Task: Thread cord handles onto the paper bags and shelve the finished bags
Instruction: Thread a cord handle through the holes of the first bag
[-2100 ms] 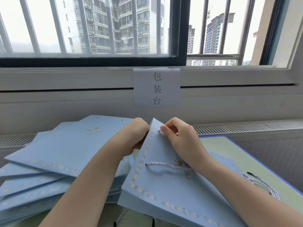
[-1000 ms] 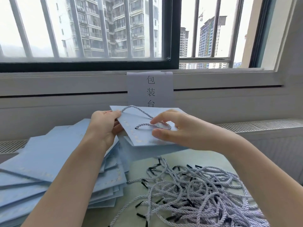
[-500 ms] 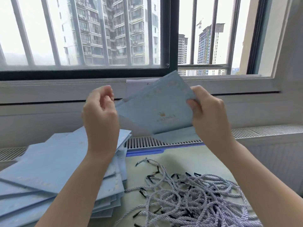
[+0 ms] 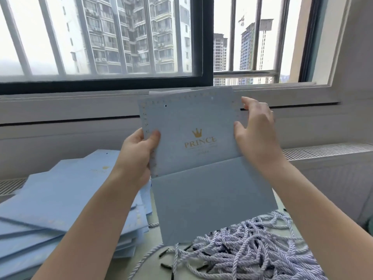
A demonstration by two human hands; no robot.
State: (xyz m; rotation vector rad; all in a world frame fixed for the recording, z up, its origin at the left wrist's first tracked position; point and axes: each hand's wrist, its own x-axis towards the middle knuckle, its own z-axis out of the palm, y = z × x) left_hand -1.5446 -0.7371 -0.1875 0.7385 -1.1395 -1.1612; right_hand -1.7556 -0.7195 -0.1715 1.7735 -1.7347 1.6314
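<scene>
I hold a flat light-blue paper bag (image 4: 193,158) upright in front of me, its gold crown and PRINCE print facing me. Its folded bottom flap hangs down toward the table. My left hand (image 4: 139,154) grips the bag's left edge, thumb on the front. My right hand (image 4: 256,130) touches the right edge with thumb and relaxed fingers; whether it pinches is unclear. Two handle holes show near the bag's top, with no cord visible on this side. A heap of pale twisted cords (image 4: 252,247) with black tips lies below the bag.
A stack of flat blue bags (image 4: 60,201) fans out on the table at the left. Behind the bag run the windowsill, a barred window and a radiator grille (image 4: 327,150) at the right. A white paper sign is hidden behind the held bag.
The bag was lifted off the table and turned upright. Its printed face now points at me, and my left hand has taken hold of the left edge.
</scene>
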